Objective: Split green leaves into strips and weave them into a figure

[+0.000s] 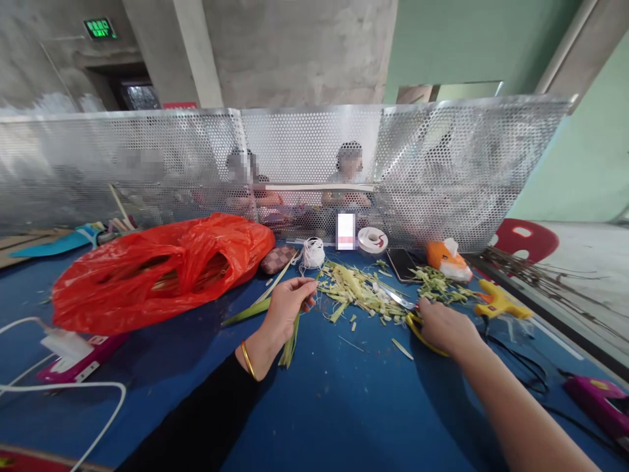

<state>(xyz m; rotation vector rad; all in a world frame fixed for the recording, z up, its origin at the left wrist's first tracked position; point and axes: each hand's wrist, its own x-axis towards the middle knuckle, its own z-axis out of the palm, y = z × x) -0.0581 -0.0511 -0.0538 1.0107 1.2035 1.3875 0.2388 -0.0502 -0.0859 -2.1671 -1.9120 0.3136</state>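
Green plant strips [289,344] hang below my left hand [292,301], whose thumb and fingers are pinched on them at the centre. Farther right, my right hand [437,322] is at the yellow-handled scissors [426,339], its fingers closed on the handles. The metal blades point up and left onto a pile of pale green cuttings [356,290]. A long green leaf [248,312] lies on the blue table [324,406] to the left of my left hand. White string [312,253] sits just behind the pile.
A red plastic bag [162,272] fills the left side. Behind the pile are a white tape roll [372,240], a phone [401,264] and a tissue pack [448,261]. A yellow glue gun [504,301] with a cable lies right. People sit beyond a perforated metal screen [304,144].
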